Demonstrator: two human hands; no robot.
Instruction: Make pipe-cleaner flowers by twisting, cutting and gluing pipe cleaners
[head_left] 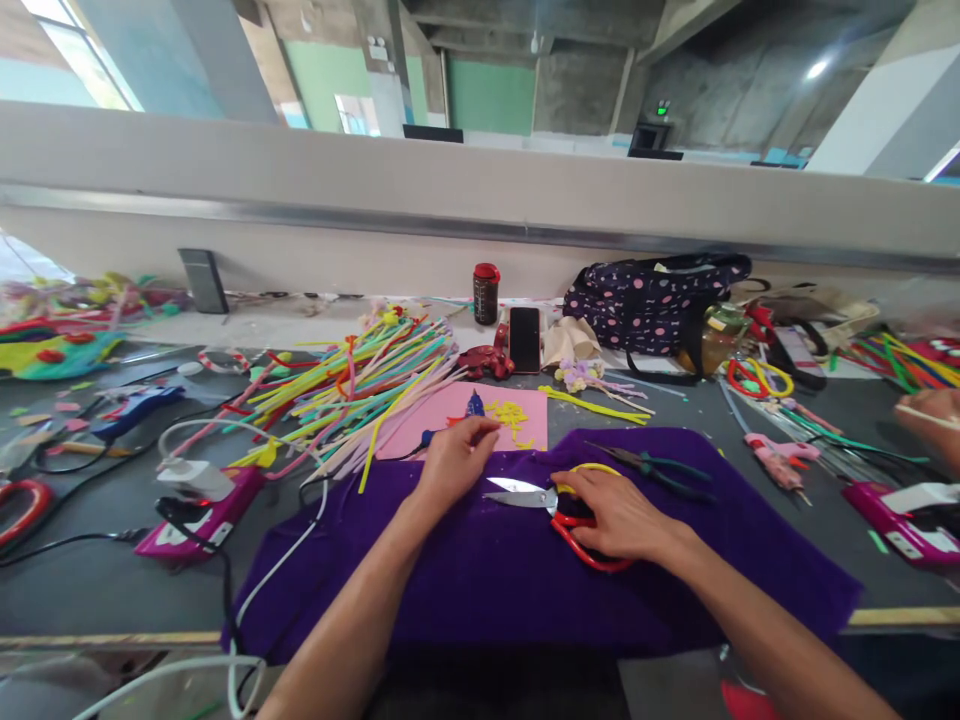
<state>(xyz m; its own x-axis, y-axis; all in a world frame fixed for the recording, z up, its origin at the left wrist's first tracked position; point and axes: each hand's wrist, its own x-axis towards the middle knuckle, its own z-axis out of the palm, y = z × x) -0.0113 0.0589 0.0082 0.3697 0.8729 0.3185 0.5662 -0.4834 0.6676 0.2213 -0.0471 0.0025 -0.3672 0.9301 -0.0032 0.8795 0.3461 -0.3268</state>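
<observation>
My right hand [622, 512] is closed about the red handles of a pair of scissors [525, 496], low over a purple cloth [487, 590]. The blades point left and stand a little apart. A yellow loop shows beside the handles, partly under my fingers. My left hand [459, 458] is at the front edge of a pink sheet [405, 425], its fingertips drawn together; whatever they may hold is hidden. Just beyond it lie short cut yellow pieces [514, 418] and a blue glue gun [474, 405]. Pliers with dark green handles [675, 472] rest on the cloth behind my right hand.
Colourful pipe cleaners [352, 380] are heaped at the back left. A phone [524, 338], a red-lidded bottle [486, 295] and a patterned bag [652, 305] stand along the partition. Magenta power strips [202, 520] with cables sit either side. Another person's hand [930, 418] is at far right.
</observation>
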